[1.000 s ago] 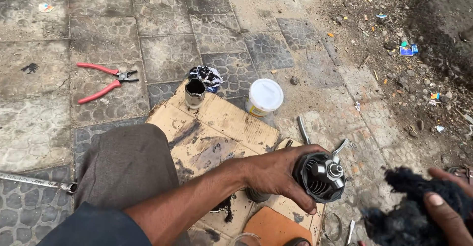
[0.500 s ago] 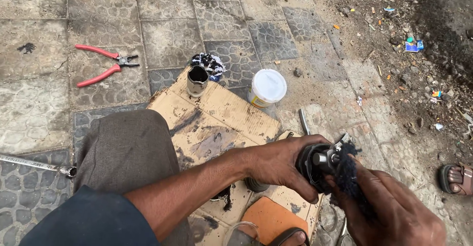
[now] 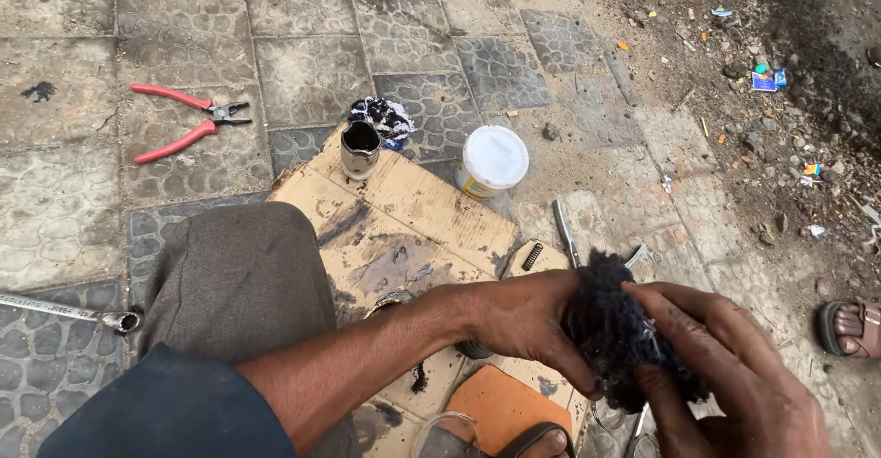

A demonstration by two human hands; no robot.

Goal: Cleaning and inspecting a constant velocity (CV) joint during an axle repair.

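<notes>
My left hand (image 3: 523, 316) grips a round black metal machine part, now almost wholly hidden. My right hand (image 3: 725, 375) presses a dark blue-black woolly rag (image 3: 615, 329) over that part, fingers curled around the cloth. Both hands hover over a stained sheet of cardboard (image 3: 413, 219) that lies on the paved ground in front of my knee (image 3: 239, 274).
Red-handled pliers (image 3: 179, 123) lie on the paving at the left. A small metal cup (image 3: 360, 149), a crumpled rag (image 3: 384, 116) and a white-lidded tub (image 3: 493, 160) stand at the cardboard's far edge. A wrench (image 3: 64, 309) lies at the left; another person's sandalled foot (image 3: 849, 328) shows at the right.
My right hand has come in from the right with the dark rag and now covers the metal part, which was plainly visible in my left hand a second ago.
</notes>
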